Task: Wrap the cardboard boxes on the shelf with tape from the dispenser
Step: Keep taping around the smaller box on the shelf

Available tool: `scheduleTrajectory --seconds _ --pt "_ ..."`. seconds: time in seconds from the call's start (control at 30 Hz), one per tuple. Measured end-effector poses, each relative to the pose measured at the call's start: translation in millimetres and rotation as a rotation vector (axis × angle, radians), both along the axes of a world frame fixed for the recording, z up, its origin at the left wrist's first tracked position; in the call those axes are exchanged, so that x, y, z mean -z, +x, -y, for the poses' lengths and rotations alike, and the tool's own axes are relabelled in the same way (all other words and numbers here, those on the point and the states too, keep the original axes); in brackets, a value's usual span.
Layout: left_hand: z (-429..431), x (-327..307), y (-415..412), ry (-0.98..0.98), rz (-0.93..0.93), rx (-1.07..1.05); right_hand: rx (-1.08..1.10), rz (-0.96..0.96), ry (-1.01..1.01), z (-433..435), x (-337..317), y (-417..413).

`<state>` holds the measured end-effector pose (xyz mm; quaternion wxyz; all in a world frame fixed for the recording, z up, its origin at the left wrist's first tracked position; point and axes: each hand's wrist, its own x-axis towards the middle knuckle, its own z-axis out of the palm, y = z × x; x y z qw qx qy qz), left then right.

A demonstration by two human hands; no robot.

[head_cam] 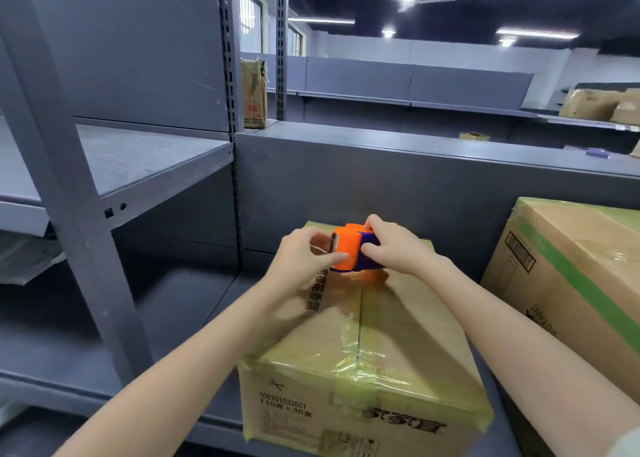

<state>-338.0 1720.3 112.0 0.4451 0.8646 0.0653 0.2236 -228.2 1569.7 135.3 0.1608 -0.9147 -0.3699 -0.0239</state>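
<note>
1. The shelf (194, 304) carries the work. The box (398, 328) stands on it straight ahead of the person, and a second box (571, 269) with a green stripe sits just beside it on the right.
2. The box's long axis runs away from the person. Its centre seam (360, 318) follows that line, and glossy tape (353, 356) already covers the near end of the seam and folds over the front edge.
3. The dispenser (349, 250) is at the far end of the box top, over the seam line and close to the shelf's back panel. It lies crosswise to the seam, orange end to the left and purple end to the right. I cannot tell whether it rests on the cardboard or hovers just above it.
4. Both hands reach over the box to the dispenser, so it lies forward of the arms and between the two hands.
   - The right hand (394, 249) grips the purple body.
   - The left hand (304, 259) curls round the orange mouth, thumb on its side.
5. Neither hand is nearer, since both are on the dispenser. The left hand is at the feeding end, so it is probably about to free the tape's end.
6. The loose tape end is too small to make out.
</note>
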Motion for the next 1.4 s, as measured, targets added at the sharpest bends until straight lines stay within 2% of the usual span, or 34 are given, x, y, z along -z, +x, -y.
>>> scheduleTrajectory --seconds 0.1,0.17,0.27,0.37,0.47,0.57,0.67,0.93,1.23,1.4 --pt "4.7 -23.2 -29.1 -0.2 -0.052 0.146 -0.011 -0.067 0.077 21.1 -16.1 -28.2" --pt "7.8 -35.9 -48.8 -0.308 -0.172 0.213 -0.045 -0.028 0.119 36.3 -27.0 -48.1" --pt "10.1 -43.5 -68.4 -0.475 -0.333 0.33 -0.092 0.036 0.089 54.6 -38.8 -76.8" --pt "13.6 -39.5 -77.0 -0.623 -0.403 0.325 -0.126 0.065 -0.005 65.5 -42.3 -97.2" --pt "18.2 -32.7 -85.0 -0.665 -0.439 0.305 -0.122 0.027 -0.074 69.0 -37.3 -106.2" --pt "19.5 -26.2 -90.2 -0.697 -0.427 0.261 -0.105 0.057 -0.058 68.0 -28.3 -108.4" --pt "22.1 -23.7 -93.1 -0.625 -0.392 0.186 -0.113 0.176 -0.065 63.3 -21.6 -109.7" --pt "34.5 -16.5 -88.3 -0.428 -0.275 -0.013 -0.101 0.199 -0.039 58.6 -10.6 -105.7" --pt "36.5 -15.6 -86.2 -0.697 -0.265 0.026 -0.142 0.117 0.066 67.2 -6.3 -95.7" --pt "38.2 -9.7 -84.7 -0.827 -0.289 -0.039 -0.208 0.118 0.055 70.8 -9.6 -94.3"
